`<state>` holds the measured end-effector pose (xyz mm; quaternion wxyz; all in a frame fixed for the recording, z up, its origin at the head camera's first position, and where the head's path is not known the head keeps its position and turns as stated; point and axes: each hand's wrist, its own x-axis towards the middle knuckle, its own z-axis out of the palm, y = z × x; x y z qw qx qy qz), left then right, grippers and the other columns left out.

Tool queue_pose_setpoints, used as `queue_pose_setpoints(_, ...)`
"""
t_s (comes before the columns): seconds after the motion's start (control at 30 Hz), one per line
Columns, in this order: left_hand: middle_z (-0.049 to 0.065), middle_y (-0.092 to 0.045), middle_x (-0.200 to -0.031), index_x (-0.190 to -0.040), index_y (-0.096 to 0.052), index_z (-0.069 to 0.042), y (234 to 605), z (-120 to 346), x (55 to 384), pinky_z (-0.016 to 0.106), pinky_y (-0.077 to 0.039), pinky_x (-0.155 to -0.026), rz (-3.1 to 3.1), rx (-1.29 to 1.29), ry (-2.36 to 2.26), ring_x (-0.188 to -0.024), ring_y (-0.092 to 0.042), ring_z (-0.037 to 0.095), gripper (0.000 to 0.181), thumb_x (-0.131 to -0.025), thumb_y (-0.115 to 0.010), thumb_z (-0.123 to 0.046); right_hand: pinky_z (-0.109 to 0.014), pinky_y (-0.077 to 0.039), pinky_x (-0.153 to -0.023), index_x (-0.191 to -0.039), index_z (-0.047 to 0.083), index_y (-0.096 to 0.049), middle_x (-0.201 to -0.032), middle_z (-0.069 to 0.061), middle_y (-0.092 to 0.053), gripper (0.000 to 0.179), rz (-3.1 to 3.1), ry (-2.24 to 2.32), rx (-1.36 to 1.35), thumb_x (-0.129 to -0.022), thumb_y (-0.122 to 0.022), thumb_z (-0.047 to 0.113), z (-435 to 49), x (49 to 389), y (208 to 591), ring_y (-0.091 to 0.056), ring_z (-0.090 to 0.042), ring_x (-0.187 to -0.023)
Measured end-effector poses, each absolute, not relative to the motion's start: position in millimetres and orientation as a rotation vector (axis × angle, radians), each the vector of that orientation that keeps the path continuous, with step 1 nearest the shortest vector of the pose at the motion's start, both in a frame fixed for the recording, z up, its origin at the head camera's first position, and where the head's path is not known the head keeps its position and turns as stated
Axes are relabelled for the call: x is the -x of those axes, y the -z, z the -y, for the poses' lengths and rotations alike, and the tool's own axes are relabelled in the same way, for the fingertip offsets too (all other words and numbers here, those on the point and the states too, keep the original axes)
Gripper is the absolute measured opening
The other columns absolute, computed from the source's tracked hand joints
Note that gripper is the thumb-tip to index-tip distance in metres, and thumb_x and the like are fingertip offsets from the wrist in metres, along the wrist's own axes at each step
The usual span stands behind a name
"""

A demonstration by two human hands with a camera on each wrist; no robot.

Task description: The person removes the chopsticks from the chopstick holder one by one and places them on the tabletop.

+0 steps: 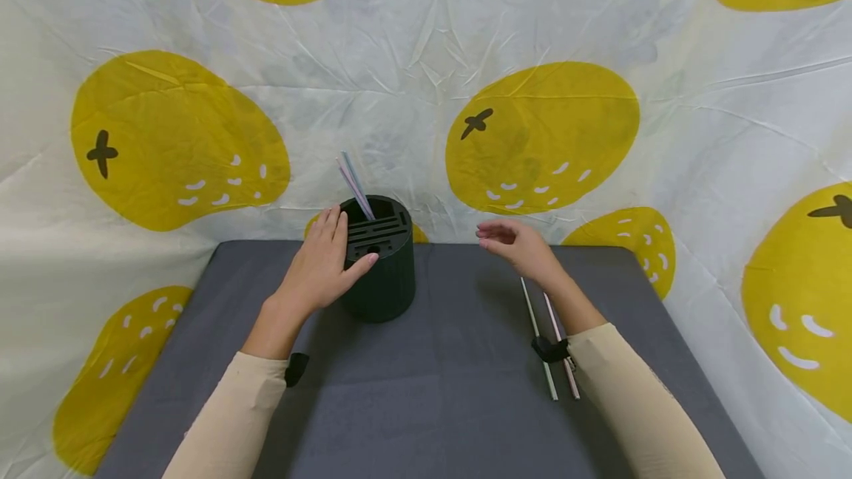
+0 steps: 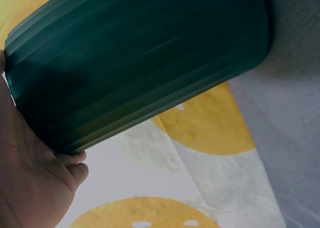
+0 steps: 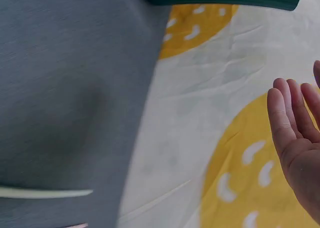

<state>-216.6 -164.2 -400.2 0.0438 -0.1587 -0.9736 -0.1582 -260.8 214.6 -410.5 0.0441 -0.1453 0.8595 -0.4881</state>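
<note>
"Far back on the bench (image 1: pixel 439 420), what does the left grip (image 1: pixel 319 261) touch?"
"Straight-fingered, thumb spread, it rests on a ribbed, dark green cylindrical holder (image 1: pixel 386 283), pale sticks (image 1: pixel 356 187) leaning from the compartment behind its slots."
"And the right grip (image 1: pixel 522 246)?"
"Loosely curved, holding nothing, near two thin rods (image 1: pixel 530 309)."

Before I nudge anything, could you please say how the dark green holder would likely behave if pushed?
The holder looks taller than wide, so a high push might tip it. Its ribbed wall seems stiff, undented near the left hand. The leaning sticks inside could shift.
</note>
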Motion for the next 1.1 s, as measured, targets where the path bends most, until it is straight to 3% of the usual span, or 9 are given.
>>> queue_pose_setpoints(0.37, 0.020, 0.000, -0.173, -0.164, -0.008, 0.003, 400, 164, 217, 0.056, -0.009, -0.130, 2.983, 0.490, 0.465, -0.161, -0.001, 0.038, 0.105, -0.100, -0.036, -0.076, -0.044, -0.057, -0.100, -0.131, 0.006, -0.069, -0.127, -0.013, -0.072, 0.037, -2.550, 1.542, 0.658, -0.097, -0.075, 0.020, -148, 292, 360, -0.069, -0.027, -0.117)
queue_pose_setpoints(0.87, 0.023, -0.004, -0.173, -0.164, -0.011, 0.004, 400, 164, 214, 0.059, -0.011, -0.129, 2.975, 0.489, 0.469, -0.161, -0.003, 0.041, 0.105, -0.100, -0.036, -0.075, -0.041, -0.054, -0.105, -0.138, 0.009, -0.065, -0.133, -0.007, -0.068, 0.047, -2.615, 1.260, 0.781, -0.098, -0.073, 0.031, -60, 328, 326, -0.064, -0.024, -0.124)
queue_pose_setpoints(1.1, 0.021, -0.002, -0.173, -0.164, -0.010, 0.003, 400, 164, 214, 0.057, -0.010, -0.129, 2.973, 0.483, 0.481, -0.161, -0.003, 0.040, 0.105, -0.100, -0.035, -0.076, -0.036, -0.057, -0.101, -0.138, 0.005, -0.064, -0.133, -0.010, -0.067, 0.044, -2.522, 1.345, 0.694, -0.099, -0.072, 0.024, -36, 336, 325, -0.066, -0.024, -0.121)
